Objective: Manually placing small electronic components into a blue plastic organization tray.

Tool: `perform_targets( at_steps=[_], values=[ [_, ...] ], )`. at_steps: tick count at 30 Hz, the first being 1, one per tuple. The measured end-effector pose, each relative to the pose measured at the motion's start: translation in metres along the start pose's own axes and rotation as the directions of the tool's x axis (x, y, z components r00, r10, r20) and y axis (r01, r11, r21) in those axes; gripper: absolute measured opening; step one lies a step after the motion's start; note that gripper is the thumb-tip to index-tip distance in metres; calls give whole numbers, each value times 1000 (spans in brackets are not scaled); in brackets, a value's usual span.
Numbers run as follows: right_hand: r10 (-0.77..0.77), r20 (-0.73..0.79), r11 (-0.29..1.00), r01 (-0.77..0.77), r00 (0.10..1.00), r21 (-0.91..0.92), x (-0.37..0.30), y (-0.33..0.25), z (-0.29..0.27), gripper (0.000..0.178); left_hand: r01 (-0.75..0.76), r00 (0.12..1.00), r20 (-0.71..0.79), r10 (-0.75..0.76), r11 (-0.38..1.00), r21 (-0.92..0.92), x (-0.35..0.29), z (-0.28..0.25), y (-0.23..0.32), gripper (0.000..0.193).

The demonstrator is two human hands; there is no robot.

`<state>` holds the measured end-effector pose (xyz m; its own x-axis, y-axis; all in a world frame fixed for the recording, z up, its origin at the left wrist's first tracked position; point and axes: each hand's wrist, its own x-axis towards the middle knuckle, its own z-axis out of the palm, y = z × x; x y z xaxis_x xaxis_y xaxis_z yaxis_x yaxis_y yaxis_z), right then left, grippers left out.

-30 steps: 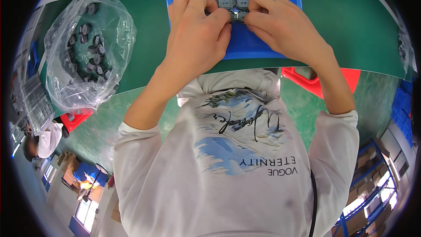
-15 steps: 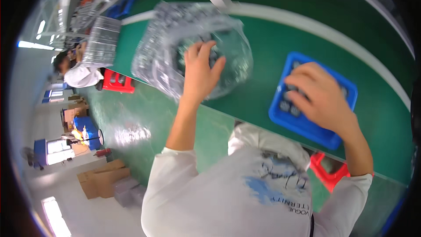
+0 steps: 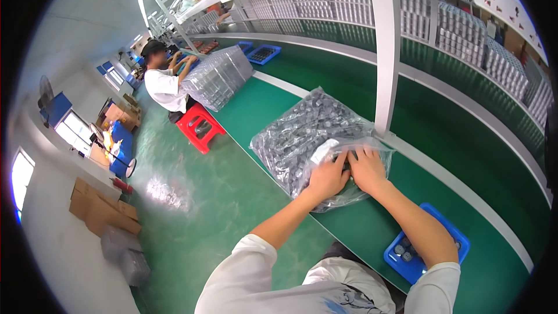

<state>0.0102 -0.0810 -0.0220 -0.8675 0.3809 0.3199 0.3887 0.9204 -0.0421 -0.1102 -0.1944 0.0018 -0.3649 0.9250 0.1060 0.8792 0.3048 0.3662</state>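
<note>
A clear plastic bag [image 3: 302, 134] full of small dark grey parts lies on the green bench, its mouth facing me. Both my hands are at that mouth, side by side and nearly touching. My left hand [image 3: 329, 179] reaches in with its fingers bent forward; the fingertips and anything under them are hidden. Beside it my right hand [image 3: 369, 170] has its fingers slightly apart and angled down among plastic and parts, nothing visibly held. Under my right forearm sits a blue tray [image 3: 395, 259] with several round grey parts [image 3: 405, 250], partly covered by the arm.
A white post [image 3: 386, 52] rises just behind the bag. Farther left on the green bench [image 3: 264, 102] stand plastic-wrapped stacked trays [image 3: 218, 75], with blue trays [image 3: 263, 54] behind. A co-worker [image 3: 165, 84] sits there near a red stool [image 3: 199, 128]. Wrapped stacks [image 3: 459, 29] fill the back shelf.
My right hand has left the blue tray and moved left to the bag, joining my left hand there. The view has swung upward, showing more of the bench and shelf.
</note>
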Motion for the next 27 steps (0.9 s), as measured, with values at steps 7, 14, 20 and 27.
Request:
perform_targets(
  at_steps=[7, 14, 20, 27],
  values=[
    [-31, -148, 999, 28, 989, -18, -10, -11, 6, 40, -85, 994, -69, 88, 995, 50, 22, 6, -6, 38],
    [246, 0, 967, -245, 969, 73, 6, 1, -15, 71, -159, 986, -57, 158, 987, -11, 14, 6, -22, 36],
    [377, 23, 926, -377, 926, -26, 10, -16, -17, 74, -162, 976, -142, 164, 986, 22, 8, -1, -24, 41],
    [326, -28, 944, -325, 945, 53, 21, 12, -1, 52, -233, 962, 174, 210, 965, 123, -5, -25, -20, 46]
  ],
)
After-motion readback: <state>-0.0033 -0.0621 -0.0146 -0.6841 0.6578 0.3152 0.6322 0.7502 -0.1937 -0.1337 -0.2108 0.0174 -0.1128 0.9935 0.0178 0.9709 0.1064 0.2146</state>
